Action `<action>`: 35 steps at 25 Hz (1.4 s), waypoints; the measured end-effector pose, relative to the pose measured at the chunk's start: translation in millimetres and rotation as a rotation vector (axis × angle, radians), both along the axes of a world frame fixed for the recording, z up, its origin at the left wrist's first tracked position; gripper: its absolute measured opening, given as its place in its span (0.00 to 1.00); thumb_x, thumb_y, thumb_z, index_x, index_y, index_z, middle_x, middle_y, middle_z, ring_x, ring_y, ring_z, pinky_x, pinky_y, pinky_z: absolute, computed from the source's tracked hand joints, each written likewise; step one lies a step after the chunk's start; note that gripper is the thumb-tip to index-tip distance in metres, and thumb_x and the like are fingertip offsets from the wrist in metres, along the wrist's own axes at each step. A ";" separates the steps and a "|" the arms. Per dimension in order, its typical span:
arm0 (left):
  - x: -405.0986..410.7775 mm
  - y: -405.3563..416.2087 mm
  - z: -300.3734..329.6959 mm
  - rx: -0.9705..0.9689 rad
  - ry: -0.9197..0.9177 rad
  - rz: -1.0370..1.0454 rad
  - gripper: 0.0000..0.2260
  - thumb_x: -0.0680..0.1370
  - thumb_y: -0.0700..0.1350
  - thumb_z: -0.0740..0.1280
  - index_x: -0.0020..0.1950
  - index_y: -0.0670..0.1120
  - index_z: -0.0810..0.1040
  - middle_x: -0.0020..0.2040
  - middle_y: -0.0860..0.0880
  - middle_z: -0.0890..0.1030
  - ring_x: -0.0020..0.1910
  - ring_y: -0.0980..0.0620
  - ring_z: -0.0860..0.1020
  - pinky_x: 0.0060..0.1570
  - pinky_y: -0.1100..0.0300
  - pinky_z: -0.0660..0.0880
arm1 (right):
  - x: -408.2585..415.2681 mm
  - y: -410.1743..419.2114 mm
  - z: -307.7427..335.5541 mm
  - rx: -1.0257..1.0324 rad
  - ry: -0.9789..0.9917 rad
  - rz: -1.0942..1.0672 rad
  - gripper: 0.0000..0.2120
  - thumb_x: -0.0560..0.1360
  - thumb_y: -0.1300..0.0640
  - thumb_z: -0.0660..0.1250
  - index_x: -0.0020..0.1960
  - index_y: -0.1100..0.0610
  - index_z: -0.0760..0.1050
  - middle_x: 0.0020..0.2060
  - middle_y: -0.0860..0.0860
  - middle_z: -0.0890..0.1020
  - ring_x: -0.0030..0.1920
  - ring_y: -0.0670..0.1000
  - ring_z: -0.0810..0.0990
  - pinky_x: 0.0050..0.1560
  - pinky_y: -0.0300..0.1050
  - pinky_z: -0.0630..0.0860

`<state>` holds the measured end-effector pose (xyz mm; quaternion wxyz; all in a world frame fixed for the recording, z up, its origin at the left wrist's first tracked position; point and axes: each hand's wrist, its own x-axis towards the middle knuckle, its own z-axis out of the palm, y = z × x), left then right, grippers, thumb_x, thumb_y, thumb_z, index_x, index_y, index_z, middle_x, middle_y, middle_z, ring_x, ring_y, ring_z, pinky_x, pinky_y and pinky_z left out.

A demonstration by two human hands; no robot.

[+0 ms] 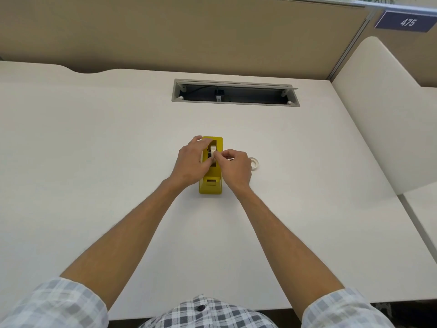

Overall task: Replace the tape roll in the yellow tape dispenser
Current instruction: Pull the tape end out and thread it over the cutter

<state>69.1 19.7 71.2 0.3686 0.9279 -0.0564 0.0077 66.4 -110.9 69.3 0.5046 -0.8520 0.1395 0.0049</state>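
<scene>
The yellow tape dispenser (211, 185) stands on the white desk (118, 150), its cutter end toward me. A cream tape roll (213, 149) sits in its open slot on a dark hub. My left hand (192, 162) wraps around the dispenser's left side, thumb by the roll. My right hand (234, 167) pinches the roll from the right with fingertips closed on it. A second, nearly used-up white tape ring (255, 163) lies flat on the desk just right of my right hand, partly hidden by it.
An open cable tray (235, 93) is cut into the desk behind the dispenser. A beige partition rises at the back, a white curved divider (383, 110) at the right. The desk's near edge runs by my checked shirt.
</scene>
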 end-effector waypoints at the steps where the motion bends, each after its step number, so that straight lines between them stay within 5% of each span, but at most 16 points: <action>1: 0.0 0.2 -1.2 -0.020 -0.029 -0.014 0.17 0.78 0.46 0.67 0.67 0.46 0.76 0.68 0.47 0.76 0.73 0.46 0.67 0.69 0.41 0.67 | 0.5 -0.6 0.6 0.002 -0.001 -0.002 0.10 0.71 0.44 0.69 0.39 0.49 0.84 0.36 0.43 0.84 0.40 0.43 0.81 0.37 0.41 0.71; 7: -3.1 3.4 -6.0 -0.076 -0.135 -0.038 0.11 0.74 0.44 0.68 0.56 0.47 0.80 0.58 0.52 0.82 0.69 0.46 0.72 0.64 0.40 0.70 | 2.9 -2.1 1.6 0.021 -0.007 -0.008 0.10 0.71 0.44 0.70 0.39 0.50 0.83 0.35 0.43 0.84 0.39 0.43 0.81 0.36 0.40 0.71; 15: -11.7 3.2 -3.1 -0.095 -0.202 0.001 0.18 0.73 0.41 0.65 0.63 0.47 0.79 0.61 0.47 0.81 0.66 0.47 0.75 0.65 0.42 0.70 | 5.1 -2.0 4.1 0.004 -0.018 0.005 0.09 0.70 0.46 0.70 0.40 0.51 0.84 0.36 0.44 0.84 0.39 0.44 0.81 0.36 0.41 0.73; 22: 3.1 5.6 -5.6 0.058 -0.007 -0.032 0.22 0.79 0.51 0.66 0.73 0.47 0.71 0.75 0.49 0.69 0.78 0.49 0.58 0.72 0.41 0.60 | 3.2 -1.6 2.9 -0.122 -0.087 0.048 0.09 0.71 0.46 0.69 0.40 0.50 0.83 0.35 0.44 0.84 0.39 0.45 0.81 0.40 0.44 0.77; 28: 0.3 7.5 -10.1 -0.023 -0.064 -0.017 0.19 0.78 0.48 0.68 0.68 0.50 0.75 0.71 0.50 0.74 0.77 0.48 0.60 0.72 0.41 0.60 | 1.2 -2.5 1.4 -0.367 -0.338 0.148 0.10 0.75 0.47 0.68 0.53 0.50 0.82 0.47 0.44 0.81 0.44 0.46 0.80 0.39 0.43 0.74; 35: -5.8 4.0 -6.7 -0.047 -0.137 -0.015 0.15 0.77 0.46 0.69 0.63 0.49 0.79 0.65 0.52 0.80 0.75 0.48 0.64 0.70 0.44 0.61 | 3.6 -2.8 2.2 -0.415 -0.374 0.164 0.09 0.78 0.49 0.67 0.49 0.51 0.84 0.44 0.47 0.83 0.44 0.49 0.80 0.37 0.43 0.70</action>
